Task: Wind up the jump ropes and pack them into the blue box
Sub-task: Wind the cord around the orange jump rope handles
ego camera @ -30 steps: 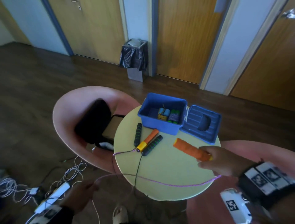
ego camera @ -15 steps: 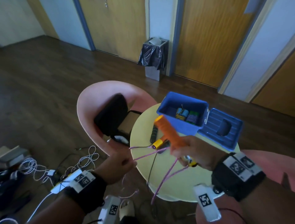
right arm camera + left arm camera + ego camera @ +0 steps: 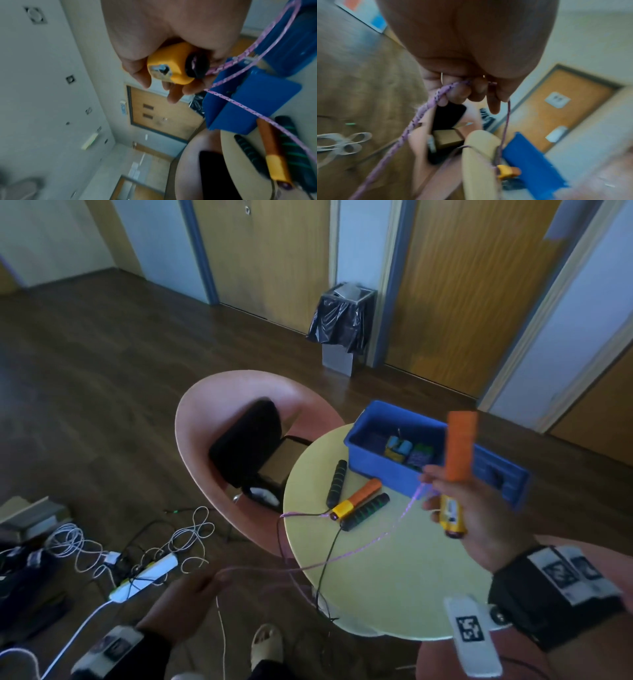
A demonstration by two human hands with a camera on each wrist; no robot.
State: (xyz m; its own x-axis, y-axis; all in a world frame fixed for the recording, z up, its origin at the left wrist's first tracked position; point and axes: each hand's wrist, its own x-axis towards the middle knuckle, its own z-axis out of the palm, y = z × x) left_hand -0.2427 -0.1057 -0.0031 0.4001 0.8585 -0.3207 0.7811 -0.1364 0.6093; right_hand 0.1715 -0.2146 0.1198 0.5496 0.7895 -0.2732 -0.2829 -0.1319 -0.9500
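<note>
My right hand (image 3: pixel 469 508) grips an orange and yellow jump-rope handle (image 3: pixel 457 453) upright above the round yellow table (image 3: pixel 394 587); its yellow end (image 3: pixel 169 65) shows in the right wrist view. A purple rope (image 3: pixel 370 546) runs from it down to my left hand (image 3: pixel 191 594), which pinches the rope (image 3: pixel 436 97) low, left of the table. The matching orange handle (image 3: pixel 359 498) lies on the table between two black-and-green handles (image 3: pixel 337 487) (image 3: pixel 366 511). The open blue box (image 3: pixel 387 460) behind them holds wound ropes (image 3: pixel 407 451).
The box's lid (image 3: pixel 500 477) lies open at the right. A pink chair (image 3: pixel 212 440) with a black bag (image 3: pixel 246 446) stands left of the table. White cables and a power strip (image 3: pixel 144 577) lie on the floor. A bin (image 3: pixel 342 326) stands by the doors.
My right hand has lifted the orange handle from lying low over the table to upright. My left hand came up to the handle with the rope, then pulled back down and left.
</note>
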